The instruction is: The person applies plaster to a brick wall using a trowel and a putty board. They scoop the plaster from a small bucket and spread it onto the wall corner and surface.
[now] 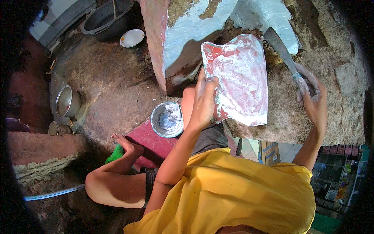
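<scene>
My left hand [205, 95] is closed on the left edge of a thin red sheet [243, 80], its thumb lying over the face. White paste is smeared over most of that sheet, with red showing along the left side. On the right, my right hand [311, 87] grips the handle of a putty knife [281, 50]. Its long grey blade points up and to the left, just beyond the sheet's upper right corner. Below my left forearm's left side stands a bowl [156, 126] coated with whitish-blue residue. A pale rectangular piece [173, 112] rests inside it.
A wall [187, 35] partly coated in pale blue rises ahead. Rough stone [288, 121] extends on the right. Farther left are a dark basin [101, 25], a white plate [132, 38] and a metal pot [70, 102]. A cardboard box [270, 153] stands below the ledge.
</scene>
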Demonstrator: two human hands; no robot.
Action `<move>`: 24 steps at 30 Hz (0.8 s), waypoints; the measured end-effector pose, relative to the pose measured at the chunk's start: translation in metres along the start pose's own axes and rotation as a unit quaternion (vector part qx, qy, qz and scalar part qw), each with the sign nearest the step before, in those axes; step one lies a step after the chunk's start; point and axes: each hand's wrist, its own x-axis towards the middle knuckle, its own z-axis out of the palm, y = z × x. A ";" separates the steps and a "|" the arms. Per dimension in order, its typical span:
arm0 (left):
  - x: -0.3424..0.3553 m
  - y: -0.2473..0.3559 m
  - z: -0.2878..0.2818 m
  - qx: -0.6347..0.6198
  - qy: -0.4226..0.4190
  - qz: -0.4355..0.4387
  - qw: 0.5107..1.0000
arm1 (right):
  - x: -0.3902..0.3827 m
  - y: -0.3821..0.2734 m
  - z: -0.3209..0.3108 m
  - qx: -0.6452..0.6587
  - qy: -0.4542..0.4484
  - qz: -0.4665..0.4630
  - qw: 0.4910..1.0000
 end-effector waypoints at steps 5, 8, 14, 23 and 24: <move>-0.002 0.003 0.002 0.016 0.012 -0.006 1.000 | 0.004 -0.024 0.003 0.087 -0.037 0.080 0.992; -0.002 0.003 0.000 0.025 0.028 -0.010 0.999 | 0.003 -0.023 0.005 0.077 -0.008 0.074 0.994; -0.004 -0.002 -0.012 -0.013 0.051 -0.072 0.996 | 0.006 -0.015 0.008 0.106 0.019 0.037 0.994; -0.003 0.006 -0.001 -0.066 0.032 -0.055 0.996 | 0.009 -0.016 0.001 0.090 -0.032 0.068 0.993; -0.003 0.007 -0.001 -0.062 0.032 -0.065 0.995 | 0.009 -0.015 0.001 0.085 -0.038 0.064 0.994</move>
